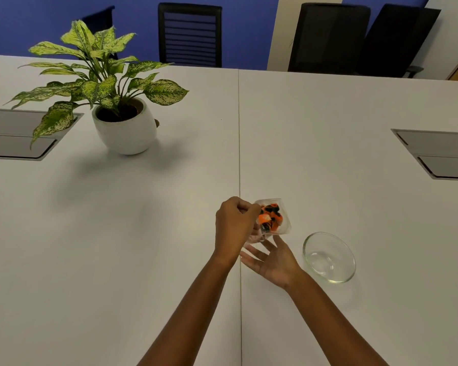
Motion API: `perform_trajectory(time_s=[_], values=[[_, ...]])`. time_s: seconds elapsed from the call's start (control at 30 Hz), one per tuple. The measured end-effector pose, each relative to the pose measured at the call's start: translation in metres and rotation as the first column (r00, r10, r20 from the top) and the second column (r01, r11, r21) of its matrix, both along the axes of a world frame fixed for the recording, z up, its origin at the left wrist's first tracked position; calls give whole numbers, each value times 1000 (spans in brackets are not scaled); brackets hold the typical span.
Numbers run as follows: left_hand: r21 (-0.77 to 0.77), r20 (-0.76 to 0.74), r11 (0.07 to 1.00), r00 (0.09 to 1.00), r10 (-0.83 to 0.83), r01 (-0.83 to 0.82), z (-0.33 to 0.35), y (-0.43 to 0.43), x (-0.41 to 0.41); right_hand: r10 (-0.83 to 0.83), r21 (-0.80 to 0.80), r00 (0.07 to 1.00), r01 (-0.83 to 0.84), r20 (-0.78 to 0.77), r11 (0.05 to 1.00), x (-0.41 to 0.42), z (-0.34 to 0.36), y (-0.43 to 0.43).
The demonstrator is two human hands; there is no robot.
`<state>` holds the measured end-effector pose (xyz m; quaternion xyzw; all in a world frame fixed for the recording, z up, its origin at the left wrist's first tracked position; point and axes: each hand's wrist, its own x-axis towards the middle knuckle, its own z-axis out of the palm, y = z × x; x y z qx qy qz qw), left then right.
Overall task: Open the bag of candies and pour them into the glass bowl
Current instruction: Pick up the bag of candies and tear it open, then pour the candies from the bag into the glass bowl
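Note:
A clear plastic bag of candies [271, 216], filled with orange and black wrapped sweets, is held just above the white table near its middle seam. My left hand [233, 225] is closed on the bag's left edge, fingers curled. My right hand [271, 260] lies palm up with fingers spread beneath and in front of the bag, fingertips touching its lower edge. An empty glass bowl [329, 257] stands on the table to the right of my right hand, a short gap away.
A potted plant [122, 122] in a white pot stands at the far left. Grey cable hatches [24, 134] [439, 154] are set into the table on both sides. Black chairs [189, 35] line the far edge.

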<state>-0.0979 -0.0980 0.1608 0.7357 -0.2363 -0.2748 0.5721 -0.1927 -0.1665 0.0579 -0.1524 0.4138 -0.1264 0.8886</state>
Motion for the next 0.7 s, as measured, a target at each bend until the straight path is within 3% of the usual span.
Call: perform_trajectory(time_s=[0.1,0.2,0.47,0.7], values=[[-22,-74,998,996,-52,50,3,-2,-3,-48,85,975,30,216,996,-2,1,-3],[-20,-87,997,994,-69,68,1,-3,-5,-65,66,959,48,276,997,-5,4,-9],[21,-106,986,981,-164,167,-8,-10,-11,-82,-10,983,84,167,996,-18,10,-30],[24,-197,975,958,-210,219,-20,-30,-32,-282,24,959,282,-16,959,-46,10,-52]])
